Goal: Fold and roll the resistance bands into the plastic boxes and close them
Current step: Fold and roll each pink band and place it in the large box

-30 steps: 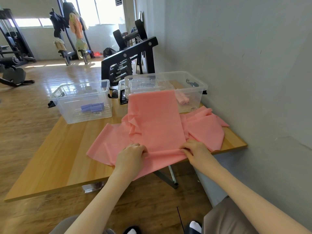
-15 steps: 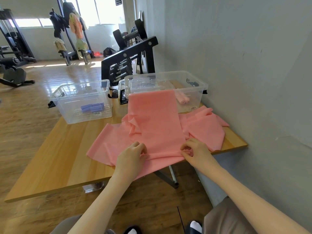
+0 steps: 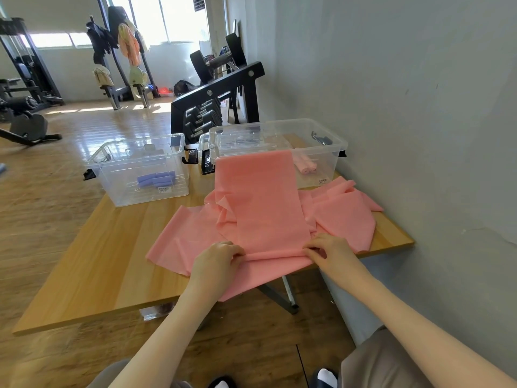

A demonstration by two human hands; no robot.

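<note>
Head view is showing the pink resistance band [image 3: 263, 203] lying centre frame, draped from the right plastic box [image 3: 321, 141] down the wooden table [image 3: 92, 264]. Left hand [image 3: 215, 261] and right hand [image 3: 333, 252] are each pinching its near edge, probably starting the roll. At left, another box [image 3: 117, 163] is holding purple rolls [image 3: 156, 179].

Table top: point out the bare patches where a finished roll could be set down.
Bare wood on the table lies left of the pink band, in front of the left box. A thin strip shows at the right edge by the wall. The middle and right are crowded with band, boxes and both hands.
</note>
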